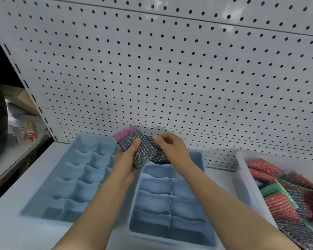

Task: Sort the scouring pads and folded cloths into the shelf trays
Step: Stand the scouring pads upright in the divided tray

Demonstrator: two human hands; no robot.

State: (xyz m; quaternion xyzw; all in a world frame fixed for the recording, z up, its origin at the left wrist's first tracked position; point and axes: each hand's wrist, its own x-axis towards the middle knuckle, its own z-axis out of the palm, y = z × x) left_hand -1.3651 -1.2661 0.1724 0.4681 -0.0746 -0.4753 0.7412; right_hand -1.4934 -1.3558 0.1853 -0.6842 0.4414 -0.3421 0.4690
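White metal shelf (11, 222), grey-white pegboard back (170, 69); cardboard box (20, 96) in the dark gap far left. Left tray (43, 186): matte blue plastic, wavy dividers, small cells. Left hand (125, 163) grips a grey metallic-knit scouring pad (143, 150), thumb pressed on its face, pink pad (125, 133) behind it. Right hand (172, 148) curled at a dark pad (160, 156) over the right tray's (198, 156) far end; grip blurred, can't tell. White bin (242, 177) far right holds red, green and grey pads (278, 204). No legible text.
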